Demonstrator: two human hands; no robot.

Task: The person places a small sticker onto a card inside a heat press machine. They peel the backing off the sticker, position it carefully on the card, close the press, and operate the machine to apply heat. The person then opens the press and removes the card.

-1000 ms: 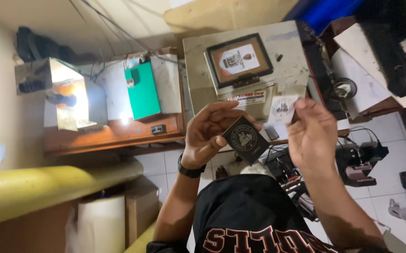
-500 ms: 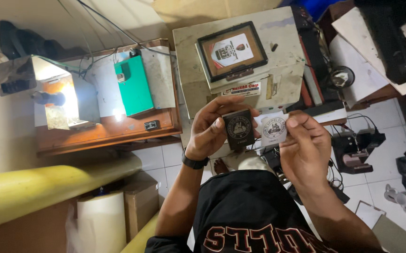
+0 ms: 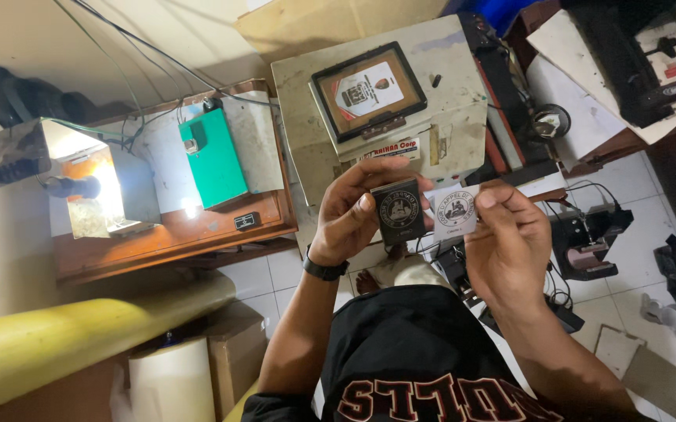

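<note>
Your left hand pinches the dark plate and your right hand the white print, side by side, edges nearly touching, below the press; they look compared, not yet joined.

green box, heat press, cardboard box

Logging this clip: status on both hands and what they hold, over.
Left hand grips dark square plate. Right hand pinches white printed slip beside it. Both held over the grey machine; nothing between them.
</note>
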